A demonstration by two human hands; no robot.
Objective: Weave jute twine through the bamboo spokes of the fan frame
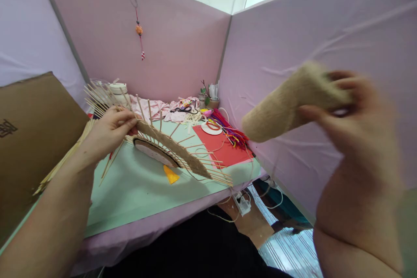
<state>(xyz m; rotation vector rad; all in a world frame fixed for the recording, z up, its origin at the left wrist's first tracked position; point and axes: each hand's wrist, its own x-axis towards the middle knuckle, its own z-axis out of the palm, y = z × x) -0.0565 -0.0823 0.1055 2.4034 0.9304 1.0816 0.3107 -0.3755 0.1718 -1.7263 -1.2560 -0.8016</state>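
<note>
My left hand [115, 124] pinches the far left edge of a round basket base [177, 150] made of thin wooden sticks. A tan band of twine is woven between the sticks, which fan out beyond it. The base is tilted above the table, with a pale disc [153, 150] on its underside. Raised at the right, my right hand [361, 117] is wrapped round a thick beige twine roll [280, 104], slightly smeared by motion. A loose strand hangs below the base over the table's front edge.
A yellow tassel [171, 174] lies on the green tabletop [130, 208]. Farther right are red sheets [233, 150], a white tape ring [211, 127] and red and purple cords [228, 126]. Cardboard [39, 139] stands left. A power strip [242, 204] hangs below the edge.
</note>
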